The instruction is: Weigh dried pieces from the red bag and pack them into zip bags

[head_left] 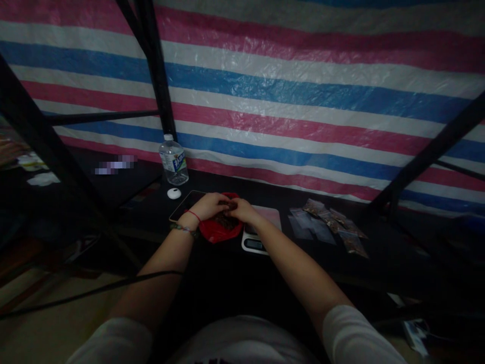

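Both hands meet over a red plastic bag (215,233) that lies spread on the black table and holds a heap of dark brown bits (225,220). My left hand (210,205) reaches in from the left, its fingers curled down into the bits. From the right, my right hand (243,209) has its fingers in the same heap, close to the left fingertips. What either hand pinches is too dark and small to make out. Just right of the bag sits a white digital scale (276,217), partly covered by my right forearm.
Small clear zip bags (322,231), flat, lie right of the scale beside several filled bags (354,242). A phone (182,206), a white earbud case (174,193) and a clear bottle (175,162) stand or lie to the left. Black metal posts (153,65) frame the table before a striped sheet (284,91).
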`<state>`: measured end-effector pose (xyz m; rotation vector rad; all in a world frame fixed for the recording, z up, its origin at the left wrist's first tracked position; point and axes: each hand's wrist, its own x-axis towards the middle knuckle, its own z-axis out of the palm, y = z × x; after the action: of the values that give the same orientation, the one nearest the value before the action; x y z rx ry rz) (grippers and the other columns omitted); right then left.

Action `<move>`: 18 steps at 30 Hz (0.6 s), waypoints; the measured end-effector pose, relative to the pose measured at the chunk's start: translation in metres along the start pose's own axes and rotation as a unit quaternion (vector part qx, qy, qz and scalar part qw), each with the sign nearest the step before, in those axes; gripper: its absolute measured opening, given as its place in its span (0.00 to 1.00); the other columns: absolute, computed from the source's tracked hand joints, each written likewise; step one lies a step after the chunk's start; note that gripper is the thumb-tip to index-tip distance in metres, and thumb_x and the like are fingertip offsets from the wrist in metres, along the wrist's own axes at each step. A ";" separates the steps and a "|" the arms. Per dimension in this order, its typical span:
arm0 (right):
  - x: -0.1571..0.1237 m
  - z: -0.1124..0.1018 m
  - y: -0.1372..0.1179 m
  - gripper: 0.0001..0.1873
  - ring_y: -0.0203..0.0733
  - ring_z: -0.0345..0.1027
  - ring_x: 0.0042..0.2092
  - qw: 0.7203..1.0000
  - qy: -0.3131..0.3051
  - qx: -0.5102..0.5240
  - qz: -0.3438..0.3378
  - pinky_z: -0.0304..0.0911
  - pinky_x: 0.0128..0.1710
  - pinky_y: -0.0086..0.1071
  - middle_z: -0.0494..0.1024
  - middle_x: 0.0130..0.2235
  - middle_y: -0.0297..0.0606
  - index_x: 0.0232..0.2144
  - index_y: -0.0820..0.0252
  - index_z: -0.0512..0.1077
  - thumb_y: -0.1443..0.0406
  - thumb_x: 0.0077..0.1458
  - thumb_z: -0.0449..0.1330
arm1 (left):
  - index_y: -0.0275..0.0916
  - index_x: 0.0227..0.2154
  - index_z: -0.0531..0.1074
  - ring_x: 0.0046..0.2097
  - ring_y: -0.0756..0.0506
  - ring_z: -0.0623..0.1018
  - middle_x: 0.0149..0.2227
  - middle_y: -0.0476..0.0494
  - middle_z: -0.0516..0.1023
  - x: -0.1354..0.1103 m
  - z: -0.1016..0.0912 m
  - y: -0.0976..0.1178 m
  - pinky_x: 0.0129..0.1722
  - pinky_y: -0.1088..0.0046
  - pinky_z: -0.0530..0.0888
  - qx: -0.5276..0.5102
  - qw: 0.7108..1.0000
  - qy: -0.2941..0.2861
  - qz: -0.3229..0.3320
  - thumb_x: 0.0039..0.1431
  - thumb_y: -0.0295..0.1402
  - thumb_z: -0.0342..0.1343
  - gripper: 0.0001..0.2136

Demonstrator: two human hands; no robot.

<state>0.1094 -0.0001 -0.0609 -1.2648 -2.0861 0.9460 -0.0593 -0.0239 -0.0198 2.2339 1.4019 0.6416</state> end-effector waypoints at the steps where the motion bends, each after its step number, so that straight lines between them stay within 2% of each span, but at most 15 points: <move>1: -0.001 0.001 0.001 0.19 0.39 0.72 0.38 1.000 0.006 0.005 0.000 0.65 0.37 0.30 0.79 0.37 0.36 0.39 0.61 0.73 0.66 0.41 0.67 | 0.44 0.42 0.77 0.48 0.40 0.75 0.45 0.45 0.79 -0.001 0.000 0.000 0.52 0.68 0.66 0.010 1.000 0.009 0.010 0.51 0.35 0.57 0.15; 5: -0.003 0.001 0.000 0.19 0.40 0.72 0.39 1.000 0.004 0.003 -0.018 0.66 0.40 0.32 0.79 0.38 0.36 0.39 0.60 0.73 0.67 0.41 0.68 | 0.44 0.44 0.76 0.49 0.41 0.75 0.46 0.45 0.78 -0.009 0.000 0.002 0.52 0.68 0.66 0.013 0.998 0.038 0.051 0.51 0.34 0.57 0.16; 9: -0.005 0.003 0.000 0.20 0.39 0.72 0.40 0.999 0.004 0.020 -0.034 0.66 0.42 0.33 0.79 0.40 0.37 0.41 0.60 0.72 0.68 0.42 0.67 | 0.43 0.46 0.75 0.51 0.42 0.73 0.48 0.44 0.77 -0.018 0.002 0.006 0.54 0.67 0.65 0.009 0.997 0.059 0.051 0.52 0.32 0.57 0.16; 12: -0.007 0.005 -0.001 0.19 0.39 0.73 0.40 0.998 -0.020 0.040 -0.047 0.67 0.42 0.33 0.79 0.40 0.38 0.41 0.61 0.72 0.70 0.43 0.66 | 0.42 0.46 0.74 0.51 0.42 0.73 0.48 0.43 0.76 -0.021 0.006 0.006 0.55 0.65 0.65 0.011 0.995 0.081 0.056 0.52 0.32 0.58 0.17; 18: -0.014 0.008 -0.007 0.21 0.43 0.72 0.44 0.999 -0.009 0.004 -0.052 0.66 0.45 0.37 0.79 0.42 0.37 0.44 0.56 0.72 0.69 0.45 0.65 | 0.40 0.56 0.65 0.52 0.42 0.73 0.52 0.42 0.74 -0.021 0.019 0.003 0.55 0.65 0.67 -0.045 0.991 0.100 0.074 0.52 0.32 0.57 0.26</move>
<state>0.1058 -0.0172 -0.0611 -1.1361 -2.1371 0.9219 -0.0539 -0.0459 -0.0367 2.2673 1.2780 0.9836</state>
